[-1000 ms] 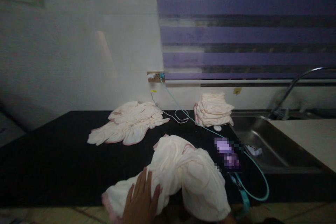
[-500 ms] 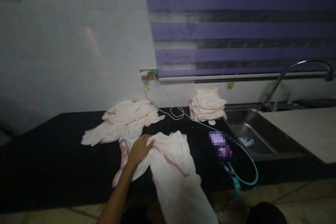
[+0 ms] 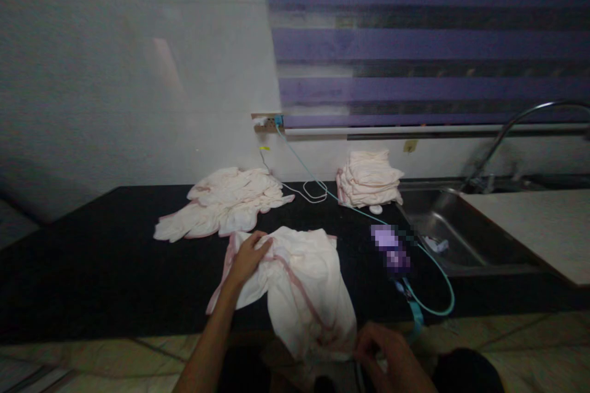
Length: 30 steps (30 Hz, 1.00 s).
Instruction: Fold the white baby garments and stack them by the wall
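Observation:
A pale pink garment [image 3: 299, 282] with darker pink trim lies across the black counter [image 3: 92, 270] and hangs over its front edge. My left hand [image 3: 247, 256] grips the garment's upper left part on the counter. My right hand [image 3: 385, 359] is below the counter edge, fingers pinched on the garment's lower hem. A loose heap of similar pink garments [image 3: 225, 202] lies behind my left hand. A folded stack of them [image 3: 369, 178] stands near the wall to the right.
A phone [image 3: 391, 249] lies on the counter right of the garment, with a teal cable [image 3: 437, 310] looping to a wall socket [image 3: 267, 123]. A white cable [image 3: 313, 190] is coiled by the wall. A steel sink [image 3: 456, 233] and tap [image 3: 511, 135] are at right.
My right hand has come into view and taken the garment's lower hem. The hanging part has been drawn up and bunched. My left hand keeps its hold.

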Tool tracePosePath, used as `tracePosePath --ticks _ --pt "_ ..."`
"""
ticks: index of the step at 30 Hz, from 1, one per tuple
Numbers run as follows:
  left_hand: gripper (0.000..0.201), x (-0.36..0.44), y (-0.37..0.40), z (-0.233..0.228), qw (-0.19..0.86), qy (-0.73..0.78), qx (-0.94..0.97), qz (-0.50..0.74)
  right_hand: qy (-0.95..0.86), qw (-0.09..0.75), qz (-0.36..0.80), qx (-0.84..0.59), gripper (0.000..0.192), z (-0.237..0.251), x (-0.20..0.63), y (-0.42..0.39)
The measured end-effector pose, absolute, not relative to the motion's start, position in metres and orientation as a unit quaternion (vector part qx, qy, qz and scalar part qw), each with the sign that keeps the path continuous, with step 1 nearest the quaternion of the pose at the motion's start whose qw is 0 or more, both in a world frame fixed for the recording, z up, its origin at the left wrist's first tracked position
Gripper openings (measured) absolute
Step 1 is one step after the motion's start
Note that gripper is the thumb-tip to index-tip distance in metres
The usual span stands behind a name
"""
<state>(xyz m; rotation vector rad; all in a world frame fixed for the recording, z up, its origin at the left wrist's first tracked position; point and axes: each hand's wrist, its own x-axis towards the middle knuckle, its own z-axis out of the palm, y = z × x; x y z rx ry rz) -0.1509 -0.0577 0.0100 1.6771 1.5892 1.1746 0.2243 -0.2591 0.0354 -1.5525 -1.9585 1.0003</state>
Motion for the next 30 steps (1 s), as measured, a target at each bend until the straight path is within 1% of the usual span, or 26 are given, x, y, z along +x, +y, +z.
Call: tracePosePath --ticks 2,4,6,7,9,10,11,13,14,15,17,19,22,25,27,30 --pt "0.038 -0.146 -0.064 0.009 0.280 0.577 0.627 0.442 -0.708 0.302 0.347 -0.535 0.025 0.038 0.207 -0.240" --pt "0.036 -0.141 -0.072 0.011 0.279 0.571 0.635 0.440 -0.707 0.377 0.316 -0.507 0.025 0.040 0.184 -0.221" --pt "0.037 -0.135 -0.081 0.017 0.232 0.583 0.629 0.459 -0.719 0.424 0.262 -0.484 0.023 0.039 0.157 -0.200" --pt "0.037 -0.131 -0.086 0.020 0.184 0.595 0.618 0.480 -0.731 0.434 0.231 -0.473 0.027 0.038 0.143 -0.190" --pt "0.032 -0.123 -0.098 0.028 0.076 0.621 0.585 0.516 -0.750 0.429 0.181 -0.469 0.038 0.031 0.120 -0.168" --pt "0.028 -0.118 -0.107 0.030 0.044 0.629 0.578 0.518 -0.756 0.417 0.168 -0.476 0.037 0.026 0.111 -0.158" --pt "0.026 -0.112 -0.116 0.031 0.033 0.635 0.583 0.506 -0.755 0.408 0.163 -0.487 0.033 0.022 0.104 -0.148" --pt "0.029 -0.097 -0.139 0.027 0.054 0.635 0.628 0.446 -0.736 0.412 0.181 -0.505 0.018 0.015 0.097 -0.131" --pt "0.030 -0.089 -0.150 0.023 0.059 0.632 0.657 0.405 -0.716 0.432 0.204 -0.509 0.012 0.012 0.097 -0.124" --pt "0.033 -0.082 -0.162 0.017 0.047 0.631 0.682 0.367 -0.691 0.460 0.233 -0.507 0.011 0.011 0.100 -0.119" --pt "0.038 -0.074 -0.180 0.007 -0.005 0.638 0.708 0.305 -0.622 0.527 0.297 -0.497 0.018 0.014 0.111 -0.111" --pt "0.040 -0.076 -0.191 0.000 -0.037 0.649 0.709 0.273 -0.552 0.586 0.344 -0.484 0.028 0.023 0.129 -0.105" --pt "0.038 -0.097 -0.197 -0.002 -0.011 0.654 0.704 0.278 -0.484 0.647 0.349 -0.475 0.036 0.046 0.159 -0.094" --pt "0.032 -0.117 -0.201 0.000 0.027 0.644 0.706 0.294 -0.479 0.678 0.309 -0.464 0.035 0.076 0.174 -0.075" --pt "0.029 -0.123 -0.206 0.006 0.042 0.629 0.717 0.298 -0.518 0.670 0.290 -0.446 0.032 0.096 0.169 -0.059" --pt "0.028 -0.117 -0.208 0.028 0.044 0.599 0.731 0.324 -0.615 0.622 0.262 -0.407 0.024 0.119 0.137 -0.039"
